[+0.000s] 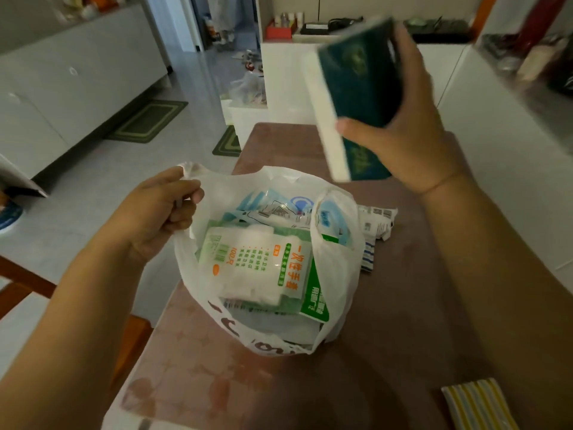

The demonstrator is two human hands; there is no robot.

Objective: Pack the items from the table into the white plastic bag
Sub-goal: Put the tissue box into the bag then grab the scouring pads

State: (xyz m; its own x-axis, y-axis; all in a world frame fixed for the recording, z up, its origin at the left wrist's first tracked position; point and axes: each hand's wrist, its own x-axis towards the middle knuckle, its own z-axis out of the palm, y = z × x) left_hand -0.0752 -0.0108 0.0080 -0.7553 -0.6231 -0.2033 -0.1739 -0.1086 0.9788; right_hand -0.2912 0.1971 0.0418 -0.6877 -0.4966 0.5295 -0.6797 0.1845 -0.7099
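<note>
The white plastic bag stands open on the brown table. My left hand grips its left handle and holds the mouth wide. Inside lie a white pack of disposable gloves with green and orange print, a green-edged packet and blue-and-white packets. My right hand grips a dark green tissue pack with a white side, raised above the bag's far right edge and blurred by motion. A printed packet and a blue-striped item lie on the table just right of the bag.
A yellow-and-grey striped cloth lies at the table's near right corner. White cabinets line the left wall, a white counter stands to the right. Green mats lie on the tiled floor beyond the table.
</note>
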